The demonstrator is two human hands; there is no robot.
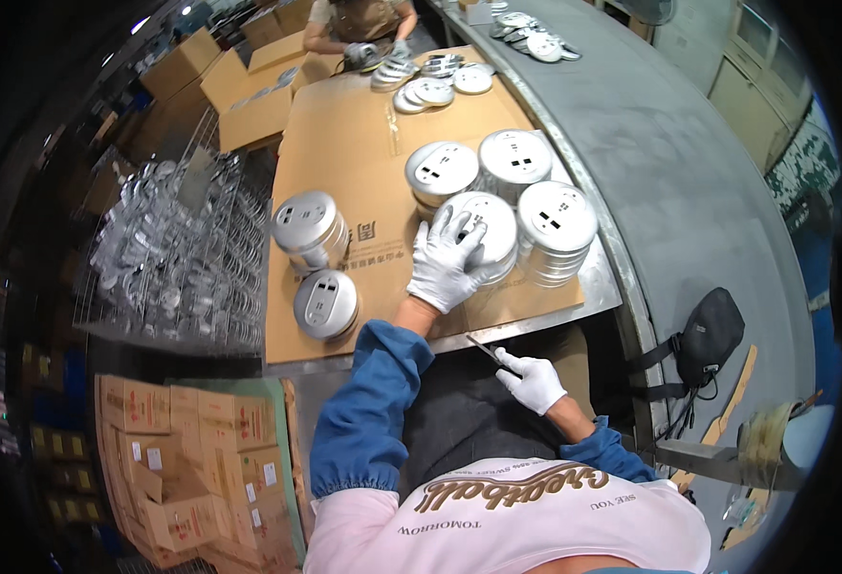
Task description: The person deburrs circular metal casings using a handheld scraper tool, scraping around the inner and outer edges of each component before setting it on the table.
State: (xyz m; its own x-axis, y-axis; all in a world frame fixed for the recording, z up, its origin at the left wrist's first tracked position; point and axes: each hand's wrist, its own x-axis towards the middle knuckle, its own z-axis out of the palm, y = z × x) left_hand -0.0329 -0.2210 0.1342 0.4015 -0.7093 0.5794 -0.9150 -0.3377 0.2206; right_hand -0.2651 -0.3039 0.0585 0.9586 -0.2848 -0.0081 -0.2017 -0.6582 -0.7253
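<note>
My left hand (445, 263), in a white glove, reaches over the edge of a stack of round silver metal discs (499, 230). Its fingers lie stretched and slightly spread on the top disc, which has small cut-out slots. Close to my lap, my gloved right hand (533, 384) is closed around a thin, dark, file-like tool (483, 349) whose tip points toward the table edge. Three more disc stacks stand beside the touched one: a back-left stack (442, 169), a back-right stack (514, 158) and a right stack (557, 220).
Two further disc stacks (306, 222) stand at left on the cardboard-covered table (382, 172). Across it, a co-worker's gloved hands (361, 53) are near loose discs (427, 93). A wire basket of metal parts (172, 249), cartons (201, 450) and a grey bench (631, 143) with a black bag (710, 335) flank it.
</note>
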